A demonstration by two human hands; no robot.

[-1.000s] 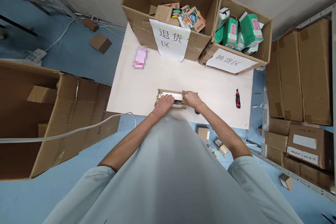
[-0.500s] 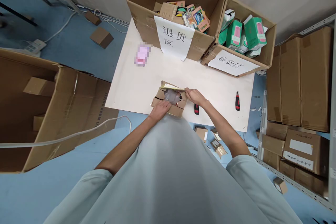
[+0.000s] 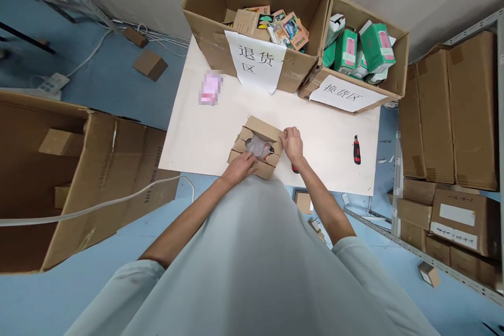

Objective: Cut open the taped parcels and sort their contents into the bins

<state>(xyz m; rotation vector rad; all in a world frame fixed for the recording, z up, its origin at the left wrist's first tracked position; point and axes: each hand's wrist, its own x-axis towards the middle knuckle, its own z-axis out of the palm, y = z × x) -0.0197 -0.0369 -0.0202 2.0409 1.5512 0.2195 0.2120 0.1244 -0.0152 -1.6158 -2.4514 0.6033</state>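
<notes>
A small cardboard box (image 3: 264, 126) lies with its flaps folded out at the near edge of the white table. Inside it sits an item in greyish, translucent plastic (image 3: 258, 146), with orange and black showing on its right side; its kind I cannot make out. My left hand (image 3: 241, 167) is closed over the box's near left side, fingertips beside the wrapped item. At the right side, my right hand (image 3: 292, 144) grips the box's edge near the far flap with bent fingers. Partly behind my right wrist shows the red end of a utility knife (image 3: 295, 169).
Large cartons with paper signs stand at the back: one (image 3: 291, 71) with colourful small packs, another (image 3: 305, 92) with green boxes. A second utility knife (image 3: 356, 150) and a blurred pink object (image 3: 211, 88) lie on the table (image 3: 331, 142). An open carton (image 3: 106, 168) stands left, shelved boxes (image 3: 472, 110) right.
The box's far flap, earlier raised in my right hand, is now folded outward, and the opening is wider. My right hand has shifted slightly, while my left hand stays at the near side.
</notes>
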